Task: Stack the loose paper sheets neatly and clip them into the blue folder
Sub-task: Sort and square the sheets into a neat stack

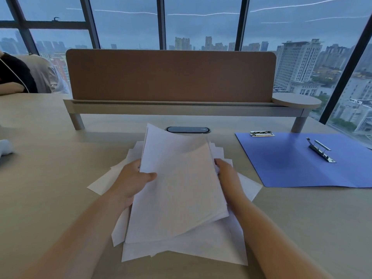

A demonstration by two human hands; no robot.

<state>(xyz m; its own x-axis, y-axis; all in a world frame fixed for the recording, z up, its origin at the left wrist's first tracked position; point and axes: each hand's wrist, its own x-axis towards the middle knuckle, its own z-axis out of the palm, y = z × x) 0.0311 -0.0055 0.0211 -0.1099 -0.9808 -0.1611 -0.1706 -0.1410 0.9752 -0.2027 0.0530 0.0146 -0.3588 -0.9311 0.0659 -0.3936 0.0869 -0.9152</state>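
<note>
At the middle of the desk [50,158], both hands grip a bundle of paper sheets [177,188], the left hand [130,180] pinching its left edge, the right hand [227,174] curled on its right edge, above more scattered sheets [201,248]. Well to the right, the blue folder [291,164] lies open, its metal clips [321,150] exposed.

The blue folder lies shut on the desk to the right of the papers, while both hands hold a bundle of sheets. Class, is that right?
Not quite. The head view shows the blue folder lying open, its metal clips exposed. The rest stands: it is right of the papers, and the left hand and right hand hold a bundle of sheets.
</note>
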